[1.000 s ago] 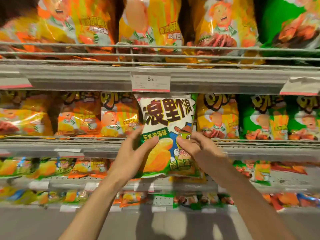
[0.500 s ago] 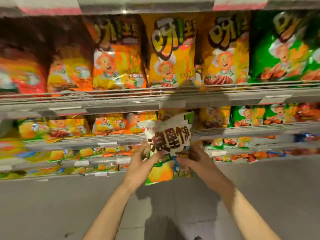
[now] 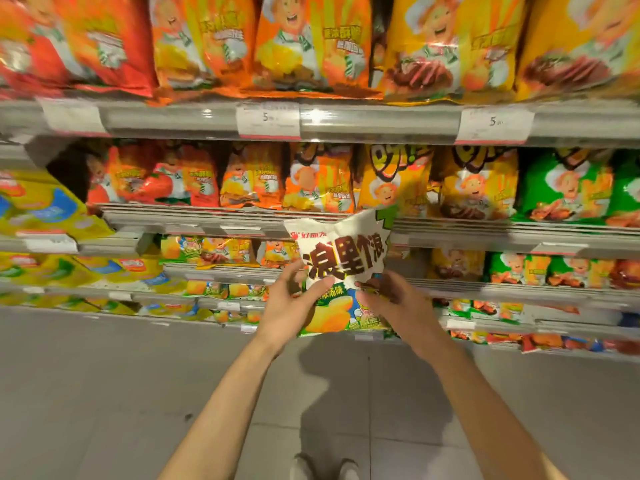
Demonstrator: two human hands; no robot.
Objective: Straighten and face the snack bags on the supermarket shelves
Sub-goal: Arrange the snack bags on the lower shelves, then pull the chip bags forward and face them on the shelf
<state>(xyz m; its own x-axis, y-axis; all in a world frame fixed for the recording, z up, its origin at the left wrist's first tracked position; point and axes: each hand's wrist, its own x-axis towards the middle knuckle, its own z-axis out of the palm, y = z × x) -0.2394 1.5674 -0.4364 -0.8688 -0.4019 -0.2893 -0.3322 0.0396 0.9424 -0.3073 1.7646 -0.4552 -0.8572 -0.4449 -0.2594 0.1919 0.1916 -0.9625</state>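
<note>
Both hands share the grip on one snack bag: the left hand (image 3: 289, 311) curls round its left edge with the thumb laid across the front; the right hand (image 3: 391, 301) pinches its right edge, fingers bent over the printed face; the white-topped, green-and-yellow foil snack bag (image 3: 341, 268) with large dark brown characters is held in the air in front of the grey metal shelves (image 3: 207, 119), about level with the third shelf down and not resting on any of them; its long axis runs top to bottom, the top seam tipped slightly to the right, the printed front facing the wearer; rows of orange, yellow and green snack bags (image 3: 318, 181) stand on the shelves behind; compared with half a second ago, the bag sits higher against the shelving and reads sharper, the hands gripping it at the same places; grey tiled floor (image 3: 104, 393) lies below.
</note>
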